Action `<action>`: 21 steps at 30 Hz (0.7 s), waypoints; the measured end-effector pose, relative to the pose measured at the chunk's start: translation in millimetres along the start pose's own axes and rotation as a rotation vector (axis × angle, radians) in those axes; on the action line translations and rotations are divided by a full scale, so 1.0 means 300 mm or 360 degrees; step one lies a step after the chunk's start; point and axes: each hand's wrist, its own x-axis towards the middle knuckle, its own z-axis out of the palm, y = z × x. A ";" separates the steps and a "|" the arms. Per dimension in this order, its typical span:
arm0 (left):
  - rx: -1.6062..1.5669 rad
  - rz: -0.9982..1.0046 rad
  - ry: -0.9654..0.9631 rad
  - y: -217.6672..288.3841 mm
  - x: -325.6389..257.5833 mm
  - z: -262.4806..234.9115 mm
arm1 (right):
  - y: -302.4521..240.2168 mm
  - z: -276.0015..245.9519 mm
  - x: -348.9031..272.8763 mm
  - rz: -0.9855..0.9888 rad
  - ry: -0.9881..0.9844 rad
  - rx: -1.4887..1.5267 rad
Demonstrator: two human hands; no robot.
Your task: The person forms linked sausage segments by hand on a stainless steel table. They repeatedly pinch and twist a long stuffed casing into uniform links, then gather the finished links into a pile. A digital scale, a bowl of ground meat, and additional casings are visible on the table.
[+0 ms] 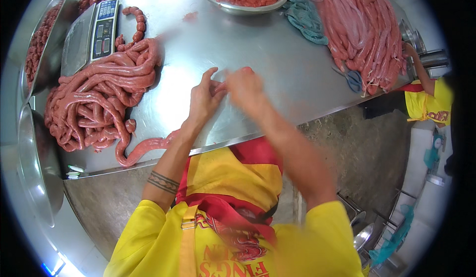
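Over the metal table my left hand [204,98] has its fingers curled round a raw sausage [219,87], the thumb raised. Close beside it my right hand [244,89] is closed and smeared by motion; a small reddish tip shows at its top, and it seems to grip the same sausage. A long filled sausage rope [144,150] runs from the coiled pile [99,103] on the left along the table's front edge and passes behind my left forearm. From that pile a short chain of tied links [140,26] curves up beside the scale.
A digital scale [101,31] stands behind the pile. Metal bowls [37,163] line the left side. A bowl [233,9] of ground meat sits at the far edge. On the right lie a cloth [306,21], scissors [353,81] and long sausages [359,26]; another person [429,96] stands beyond.
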 end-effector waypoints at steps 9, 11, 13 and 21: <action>-0.0016 -0.0076 0.0088 -0.006 0.014 0.018 | 0.203 -0.109 -1.183 0.1134 -0.0300 0.0830; 0.0444 0.0461 0.0027 -0.010 0.009 0.023 | 0.279 -0.101 -1.427 0.0873 -0.0348 0.0670; 0.0720 0.0859 -0.0070 -0.020 0.003 0.020 | 0.325 0.001 -1.641 0.0811 -0.0571 0.1178; 0.0990 0.1075 -0.0353 -0.046 -0.018 -0.086 | 0.779 0.502 -1.456 0.0985 0.2156 0.3930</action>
